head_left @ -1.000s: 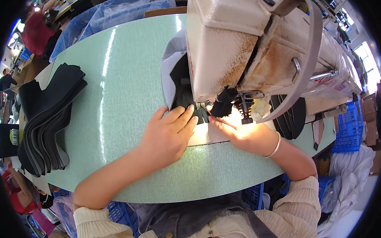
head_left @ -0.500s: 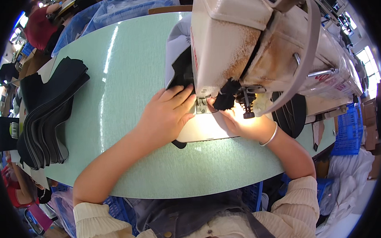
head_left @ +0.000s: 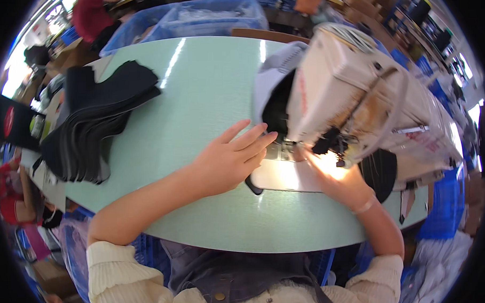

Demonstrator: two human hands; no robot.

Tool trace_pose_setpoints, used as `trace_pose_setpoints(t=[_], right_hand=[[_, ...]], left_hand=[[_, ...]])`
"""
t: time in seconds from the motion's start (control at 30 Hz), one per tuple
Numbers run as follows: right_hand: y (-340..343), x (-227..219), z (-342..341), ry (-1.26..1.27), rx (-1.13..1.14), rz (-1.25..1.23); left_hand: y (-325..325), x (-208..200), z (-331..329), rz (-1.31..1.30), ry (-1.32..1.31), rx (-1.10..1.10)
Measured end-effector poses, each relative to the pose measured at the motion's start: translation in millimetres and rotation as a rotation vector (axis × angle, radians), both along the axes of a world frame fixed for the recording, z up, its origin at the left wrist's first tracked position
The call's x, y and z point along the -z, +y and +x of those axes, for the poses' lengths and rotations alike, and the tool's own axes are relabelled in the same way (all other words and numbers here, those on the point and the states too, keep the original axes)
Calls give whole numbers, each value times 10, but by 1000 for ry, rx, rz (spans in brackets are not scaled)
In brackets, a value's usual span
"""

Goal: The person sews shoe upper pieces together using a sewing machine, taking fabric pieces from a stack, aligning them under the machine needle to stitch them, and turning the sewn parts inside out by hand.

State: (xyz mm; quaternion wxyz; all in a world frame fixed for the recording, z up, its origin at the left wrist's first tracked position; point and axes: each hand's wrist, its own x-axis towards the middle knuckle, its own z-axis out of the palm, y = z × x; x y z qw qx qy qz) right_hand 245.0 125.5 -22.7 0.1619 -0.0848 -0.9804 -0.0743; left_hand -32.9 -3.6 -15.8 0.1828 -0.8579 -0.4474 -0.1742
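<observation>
Sewing workshop, shown by one sewing machine (head_left: 325,79) mounted on a pale green worktable (head_left: 203,94), with a stack of dark cut pieces (head_left: 104,105) well to the machine's left. Behind the machine stand blue bins (head_left: 225,26) and cardboard boxes (head_left: 359,3); to its right, a blue crate (head_left: 443,203). Two persons in red tops (head_left: 91,18) are present, far left of the machine.

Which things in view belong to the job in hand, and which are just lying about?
Job:
sewing machine
black and pale-grey material beside it
stack of black pieces, probably

Lying about, likely:
blue bin at the back
blue crate, right
whitish sheeting, lower right
</observation>
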Motion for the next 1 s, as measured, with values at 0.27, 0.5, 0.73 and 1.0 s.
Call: trace_pose_setpoints(t=[0.27,0.5,0.73,1.0], right_hand=[[342,-443,725,-51,868,-228],[719,-393,914,61,792,-336],[1101,-138,1144,19,753,9],[262,-510,818,-101,823,120]], left_hand=[[-837,-1370,-1617,-440,275,-1346],[-843,-1611,-2049,-731,-103,-1261],[-964,-1624,-2335,-526,-524,-1331],[-1091,-1541,-1406,188,-62,-1118]])
